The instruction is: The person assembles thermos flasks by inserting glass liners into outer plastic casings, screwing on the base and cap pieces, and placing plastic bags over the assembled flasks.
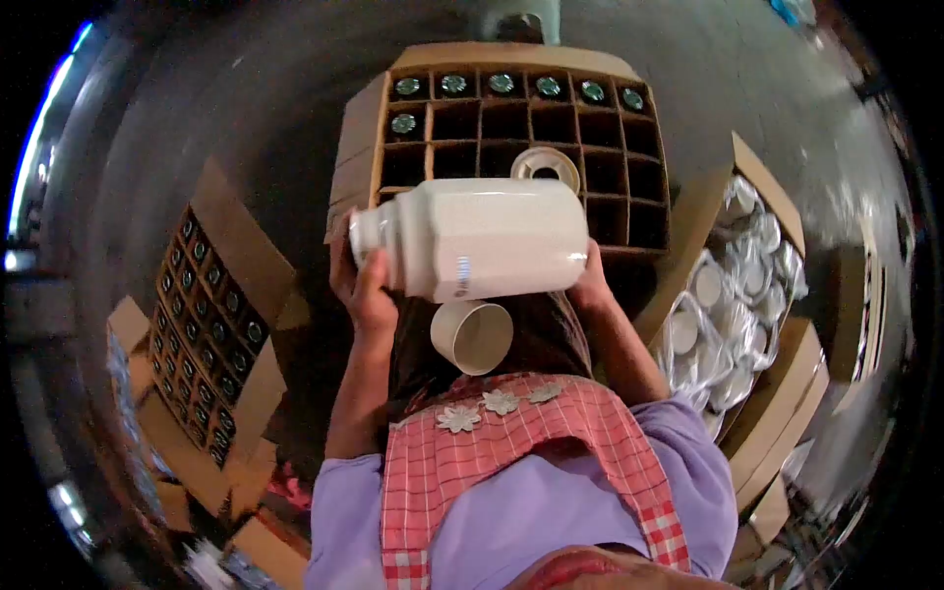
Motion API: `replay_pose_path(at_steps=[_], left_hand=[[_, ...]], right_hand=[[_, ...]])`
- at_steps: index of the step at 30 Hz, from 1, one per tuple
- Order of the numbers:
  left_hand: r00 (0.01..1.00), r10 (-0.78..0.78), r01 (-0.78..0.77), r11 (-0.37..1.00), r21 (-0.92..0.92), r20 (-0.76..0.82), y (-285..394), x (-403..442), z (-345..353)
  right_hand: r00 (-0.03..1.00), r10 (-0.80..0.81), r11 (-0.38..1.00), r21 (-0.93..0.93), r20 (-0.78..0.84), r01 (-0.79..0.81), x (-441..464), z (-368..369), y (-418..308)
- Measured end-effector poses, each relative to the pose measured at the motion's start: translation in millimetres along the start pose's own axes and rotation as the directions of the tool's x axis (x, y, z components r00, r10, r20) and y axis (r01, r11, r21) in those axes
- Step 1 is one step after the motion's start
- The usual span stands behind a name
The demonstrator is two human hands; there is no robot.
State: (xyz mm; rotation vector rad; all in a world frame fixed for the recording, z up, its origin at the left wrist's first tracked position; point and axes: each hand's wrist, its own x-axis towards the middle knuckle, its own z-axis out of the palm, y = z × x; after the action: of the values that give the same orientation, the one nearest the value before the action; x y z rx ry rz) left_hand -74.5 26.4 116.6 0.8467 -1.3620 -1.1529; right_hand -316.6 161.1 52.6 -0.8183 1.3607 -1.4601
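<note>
A white plastic vacuum flask body (506, 241) with small printed lettering lies sideways across my lap, held off the carton in front. My left hand (366, 290) is closed around its narrow, stepped neck end. At the wide base end, my right hand (590, 280) grips the flask, its fingers partly hidden behind it. Below the flask, a cream cup (472, 337) rests between my thighs with its mouth facing me. Just beyond the flask, a cream ring-shaped part (545, 169) sits on the carton dividers.
The divided carton (649, 211) ahead holds several shiny glass-like tops along its far row. On the left, another divided carton (241, 231) is filled with similar tops. To the right, an open carton (772, 211) contains several plastic-wrapped white parts (708, 285). A stool (521, 15) stands beyond.
</note>
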Motion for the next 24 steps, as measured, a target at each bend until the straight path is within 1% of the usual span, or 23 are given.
replay_pose_path(at_steps=[1,3,4,6,7,8,9,11,12,13,14,17,18,20,22,24], left_hand=[[0.993,-0.115,0.113,0.992,-0.059,-0.023,-16.7,-11.1,-9.5],[0.948,-0.307,0.281,0.928,-0.244,-0.078,-37.8,-32.1,-19.8],[0.943,-0.323,0.290,0.913,-0.288,-0.074,-48.4,-39.5,-26.1],[0.932,-0.356,0.306,0.876,-0.374,-0.072,-61.4,-47.3,-38.6],[0.915,-0.396,0.335,0.852,-0.402,-0.077,-59.9,-47.6,-41.1],[0.898,-0.433,0.359,0.826,-0.434,-0.082,-59.6,-46.5,-42.0],[0.880,-0.468,0.382,0.798,-0.466,-0.081,-60.5,-42.5,-41.1],[0.888,-0.457,0.401,0.818,-0.412,-0.042,-56.3,-39.8,-42.8],[0.893,-0.451,0.409,0.827,-0.386,-0.020,-52.6,-39.5,-45.0],[0.876,-0.478,0.480,0.857,-0.185,0.062,-43.0,-35.0,-49.1],[0.849,-0.512,0.513,0.858,0.025,0.132,-28.5,-27.3,-56.1],[0.805,-0.465,0.522,0.850,-0.071,0.368,-28.7,-7.8,-75.4],[0.760,-0.511,0.619,0.757,-0.208,0.403,-32.1,-4.3,-76.8],[0.692,-0.384,0.669,0.659,-0.344,0.611,-56.2,5.5,-88.3],[0.675,-0.307,0.681,0.610,-0.405,0.671,-71.0,8.7,-87.8],[0.723,-0.349,0.646,0.647,-0.405,0.596,-71.8,6.8,-85.5]], right_hand=[[0.998,0.031,0.999,-0.019,0.052,-0.030,1.1,5.7,-17.6],[0.991,-0.073,0.993,-0.089,0.115,0.084,4.8,11.9,-41.4],[0.977,-0.037,0.998,0.056,0.208,0.026,11.0,6.8,-36.4],[0.944,-0.152,0.966,0.245,0.293,0.080,8.9,7.3,-37.9],[0.919,-0.212,0.938,0.334,0.334,0.096,8.3,7.7,-38.3],[0.889,-0.294,0.956,0.133,0.350,0.263,10.2,8.0,-34.2],[0.843,-0.386,0.911,0.008,0.373,0.413,10.7,6.7,-37.3],[0.814,-0.478,0.838,-0.104,0.329,0.535,8.9,6.6,-31.8],[0.846,-0.449,0.862,-0.109,0.288,0.495,7.9,3.5,-28.5],[0.875,-0.416,0.885,-0.111,0.247,0.452,7.6,-0.3,-24.7],[0.901,-0.380,0.906,-0.109,0.210,0.408,8.0,-3.8,-21.2],[0.897,-0.398,0.917,0.071,0.194,0.392,11.6,-2.7,-16.9],[0.882,-0.408,0.909,0.010,0.237,0.417,11.3,-1.6,-19.6],[0.845,-0.464,0.877,-0.001,0.266,0.481,17.9,6.3,-12.6],[0.813,-0.503,0.844,-0.035,0.293,0.535,24.9,12.0,-9.8],[0.810,-0.450,0.882,0.045,0.377,0.469,29.5,5.7,-18.5]])
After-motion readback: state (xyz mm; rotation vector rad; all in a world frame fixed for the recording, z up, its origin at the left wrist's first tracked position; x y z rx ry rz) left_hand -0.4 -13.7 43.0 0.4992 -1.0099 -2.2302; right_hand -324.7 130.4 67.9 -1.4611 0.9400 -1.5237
